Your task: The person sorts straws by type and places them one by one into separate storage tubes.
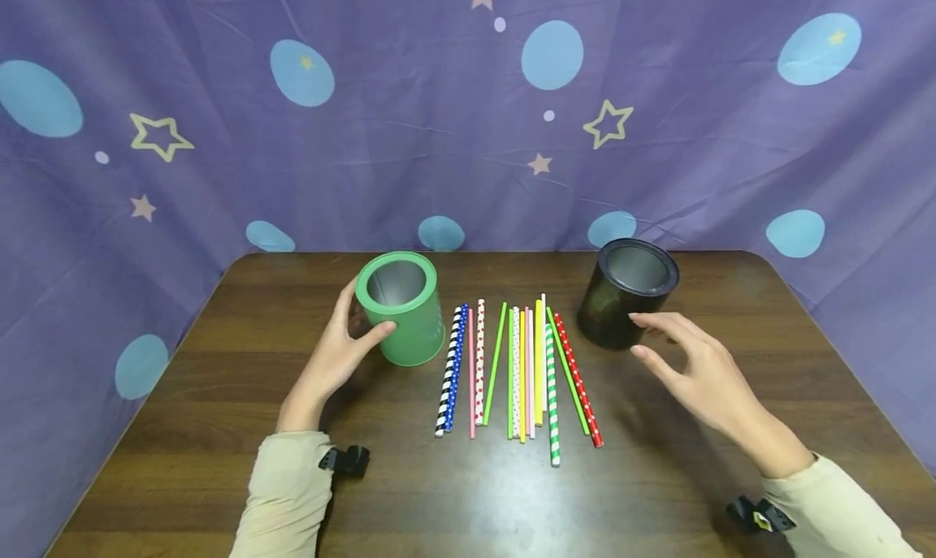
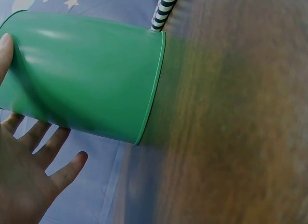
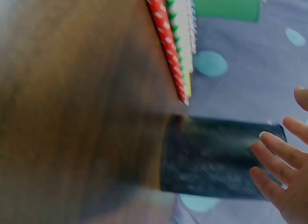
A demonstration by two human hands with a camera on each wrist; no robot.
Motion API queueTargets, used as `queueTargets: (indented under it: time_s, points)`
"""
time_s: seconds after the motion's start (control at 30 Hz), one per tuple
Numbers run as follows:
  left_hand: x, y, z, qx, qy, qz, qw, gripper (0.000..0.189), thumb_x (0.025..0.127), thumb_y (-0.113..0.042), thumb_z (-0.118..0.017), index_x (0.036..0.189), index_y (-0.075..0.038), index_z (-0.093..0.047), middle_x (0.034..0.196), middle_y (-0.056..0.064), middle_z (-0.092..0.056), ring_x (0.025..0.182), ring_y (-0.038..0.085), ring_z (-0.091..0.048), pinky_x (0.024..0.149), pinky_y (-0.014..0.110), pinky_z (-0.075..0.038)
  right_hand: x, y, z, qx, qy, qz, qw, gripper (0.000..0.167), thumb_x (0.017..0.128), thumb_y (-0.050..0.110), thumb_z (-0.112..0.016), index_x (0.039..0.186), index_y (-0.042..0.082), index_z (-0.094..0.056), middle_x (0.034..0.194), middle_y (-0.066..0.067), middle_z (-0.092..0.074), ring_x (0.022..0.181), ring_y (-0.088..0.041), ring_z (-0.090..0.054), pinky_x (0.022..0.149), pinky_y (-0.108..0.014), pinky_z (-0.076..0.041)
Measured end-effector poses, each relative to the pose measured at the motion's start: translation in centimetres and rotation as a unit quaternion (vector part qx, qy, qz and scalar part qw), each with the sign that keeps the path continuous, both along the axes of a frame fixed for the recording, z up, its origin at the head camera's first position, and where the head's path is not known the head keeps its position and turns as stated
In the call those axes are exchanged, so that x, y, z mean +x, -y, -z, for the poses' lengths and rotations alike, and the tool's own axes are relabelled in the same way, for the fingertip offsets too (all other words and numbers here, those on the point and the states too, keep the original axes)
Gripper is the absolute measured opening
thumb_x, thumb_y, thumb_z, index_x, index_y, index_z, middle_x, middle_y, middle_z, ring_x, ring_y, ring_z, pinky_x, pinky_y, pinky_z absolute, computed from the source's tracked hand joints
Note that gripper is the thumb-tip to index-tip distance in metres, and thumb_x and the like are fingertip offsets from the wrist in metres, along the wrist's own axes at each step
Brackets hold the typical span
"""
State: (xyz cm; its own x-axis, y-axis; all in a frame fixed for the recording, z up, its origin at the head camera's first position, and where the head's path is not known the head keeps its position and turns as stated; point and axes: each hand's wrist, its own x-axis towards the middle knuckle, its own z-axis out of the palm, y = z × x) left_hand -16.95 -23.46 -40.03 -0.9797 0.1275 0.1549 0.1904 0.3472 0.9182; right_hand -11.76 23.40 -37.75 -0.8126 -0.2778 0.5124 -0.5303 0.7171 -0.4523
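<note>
Left hand (image 1: 332,363) grips the green can (image 1: 413,330), left of the straws (image 1: 539,363) on the table (image 1: 409,493); right hand (image 1: 709,375), fingers (image 3: 275,163) loosely spread, is near the black can (image 1: 614,306) standing at far right.

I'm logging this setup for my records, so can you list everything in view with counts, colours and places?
Green can: one, green, left of the straws, held by the left hand
Black can: one, black, on the table right of the straws
Straws: over a dozen, mixed colours, lying between the cans
Table: one, brown, under the straws
Backdrop: one, purple with ovals and stars, behind the table
Wrist devices: two, black, one at each wrist
Sleeves: two, beige, on the forearms
Left hand: one, bare, gripping the green can
Right hand: one, bare, beside the black can, contact unclear
</note>
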Motion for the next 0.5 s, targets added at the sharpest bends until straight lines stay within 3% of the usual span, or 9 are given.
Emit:
queueTargets:
  time_s: [0.2, 0.5]
  points:
    - [0.0, -0.1, -0.2, 0.004, 0.012, 0.006, 0.9999, 0.086, 0.095, -0.023, -0.068, 0.159, -0.030, -0.011, 0.159, 0.010, -0.024, 0.140, 0.041, -0.033, 0.109, 0.063, -0.028, -0.1, 1.8, 1.0, -0.049, 0.074, -0.023, 0.9958, 0.034, 0.089, 0.007, -0.074, 0.122, 0.007, -0.066, 0.110, -0.004, -0.069, 0.092, -0.010, -0.063, 0.080, -0.021, -0.049]
    - [-0.1, -0.1, 0.0, 0.007, 0.009, 0.005, 0.9999, 0.085, 0.095, -0.022, -0.068, 0.159, -0.029, -0.012, 0.159, 0.009, -0.025, 0.140, 0.041, -0.033, 0.110, 0.063, -0.027, -0.7, 3.9, 2.8, -0.109, 0.217, -0.013, 0.9700, 0.026, 0.092, 0.012, -0.072, 0.117, 0.004, -0.068, 0.102, -0.006, -0.071, 0.086, -0.015, -0.067, 0.075, -0.026, -0.055]
